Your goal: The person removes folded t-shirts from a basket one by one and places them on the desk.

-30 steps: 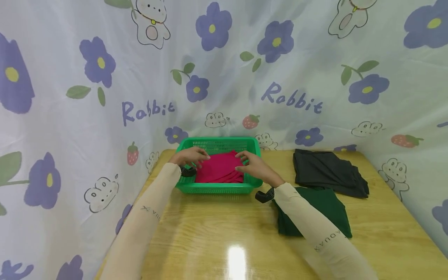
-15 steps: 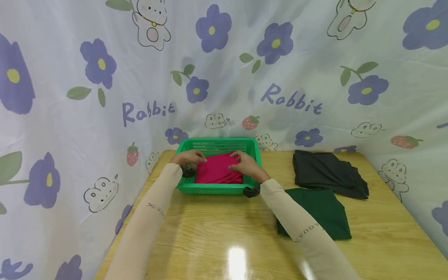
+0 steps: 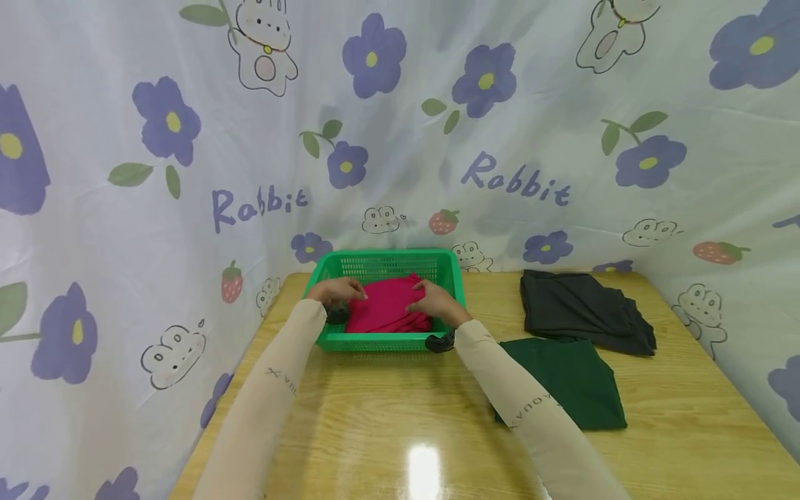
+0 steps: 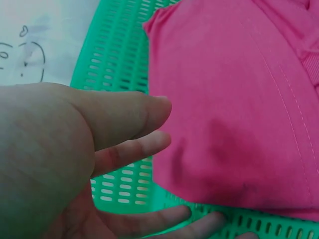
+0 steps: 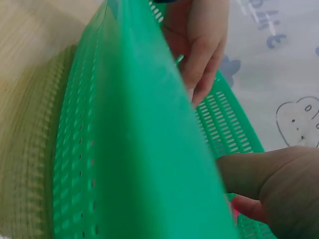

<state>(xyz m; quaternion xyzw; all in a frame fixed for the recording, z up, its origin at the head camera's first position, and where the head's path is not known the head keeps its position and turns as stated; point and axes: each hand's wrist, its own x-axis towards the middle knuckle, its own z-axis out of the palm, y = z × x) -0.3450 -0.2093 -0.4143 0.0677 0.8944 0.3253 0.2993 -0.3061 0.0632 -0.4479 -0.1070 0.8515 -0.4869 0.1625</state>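
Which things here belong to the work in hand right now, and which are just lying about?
In the job:
pink cloth, inside the basket
green basket
left hand and right hand, both at the basket

Probably just lying about, touched by neither hand:
dark grey cloth, on the table
dark green cloth, beside it

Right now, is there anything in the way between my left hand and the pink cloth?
Nothing visible. Your left hand reaches over the basket, and the left wrist view shows a clear path from thumb to pink cloth. Whether any fingertip touches it, I can't tell.
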